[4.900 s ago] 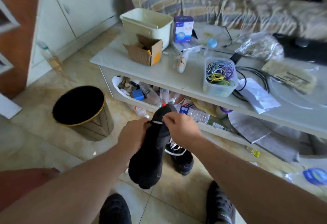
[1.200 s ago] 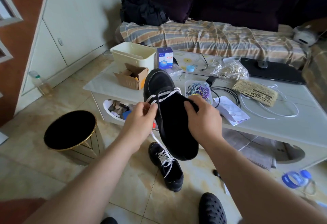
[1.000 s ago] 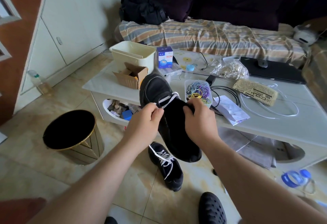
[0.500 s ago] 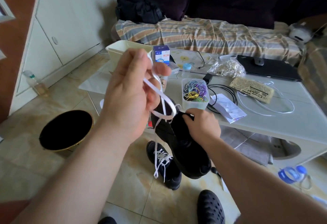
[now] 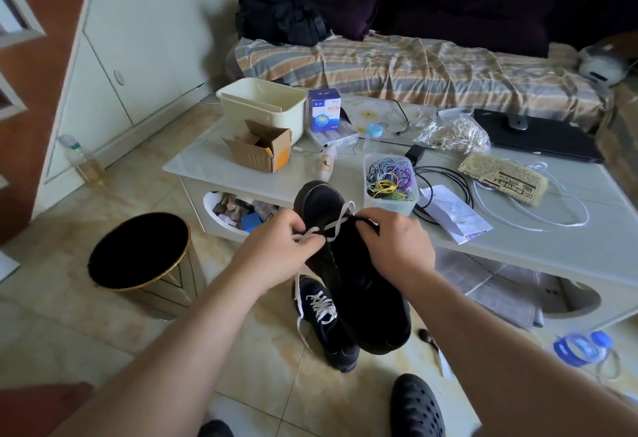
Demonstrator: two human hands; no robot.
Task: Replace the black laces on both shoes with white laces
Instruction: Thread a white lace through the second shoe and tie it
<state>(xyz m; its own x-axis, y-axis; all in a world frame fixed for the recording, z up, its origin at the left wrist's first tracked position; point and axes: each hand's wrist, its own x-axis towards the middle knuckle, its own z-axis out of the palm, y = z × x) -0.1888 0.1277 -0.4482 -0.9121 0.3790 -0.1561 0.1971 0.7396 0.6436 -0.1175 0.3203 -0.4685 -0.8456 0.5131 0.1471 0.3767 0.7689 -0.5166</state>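
— Between both hands, what's held?
— A black shoe (image 5: 359, 284), toe away. The left hand (image 5: 276, 250) pinches its white lace (image 5: 336, 224); the right hand (image 5: 397, 247) pinches the shoe's upper edge.
— Below them?
— The second shoe (image 5: 324, 322), white-laced, on the floor.

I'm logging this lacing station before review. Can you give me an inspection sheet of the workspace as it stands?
Surface: white coffee table, crowded; tiled floor below.
Job's things: held shoe with white lace crossed near the toe; second shoe on the floor, white-laced.
Clutter: cardboard box, cream bin, tub of rubber bands, newspaper, papers.
Grippers: left hand pinches the lace; right hand grips the shoe.
Cables: black cable, white cord on the table.
Surroundings: black waste bin, striped sofa cover, cupboards.
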